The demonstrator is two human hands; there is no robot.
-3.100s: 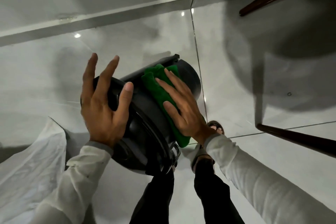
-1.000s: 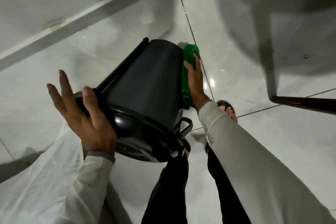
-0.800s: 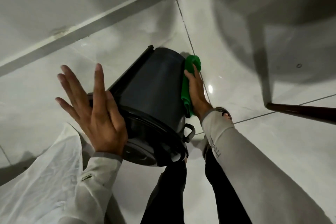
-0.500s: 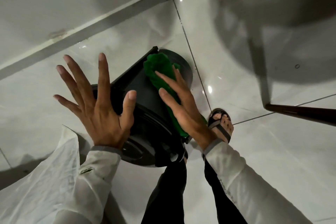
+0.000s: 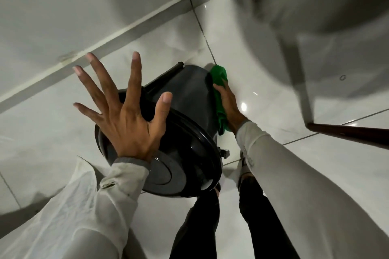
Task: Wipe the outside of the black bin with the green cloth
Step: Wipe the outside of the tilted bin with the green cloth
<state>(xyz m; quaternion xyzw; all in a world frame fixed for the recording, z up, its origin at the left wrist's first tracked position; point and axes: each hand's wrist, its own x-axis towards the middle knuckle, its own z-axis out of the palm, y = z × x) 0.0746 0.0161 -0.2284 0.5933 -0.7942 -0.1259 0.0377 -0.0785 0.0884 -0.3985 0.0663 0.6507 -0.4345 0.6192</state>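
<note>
The black bin (image 5: 187, 99) is tilted over above the floor, its lidded top toward me and its base pointing away. My left hand (image 5: 126, 115) lies flat on the lid's rim with the fingers spread wide, bracing the bin. My right hand (image 5: 228, 103) presses the green cloth (image 5: 220, 94) against the bin's right side wall. The cloth runs as a folded strip between palm and bin, and most of it is hidden under the hand.
Glossy white floor tiles (image 5: 263, 59) lie all around, with a wall skirting (image 5: 105, 38) running behind. Dark wooden chair legs (image 5: 347, 134) stand to the right and at the top right. A white plastic sheet (image 5: 31, 216) lies at the lower left. My legs are below the bin.
My right hand has slid the green cloth from the top of the bin round to its right side. The bin has turned, and my left hand has shifted onto the lid rim.
</note>
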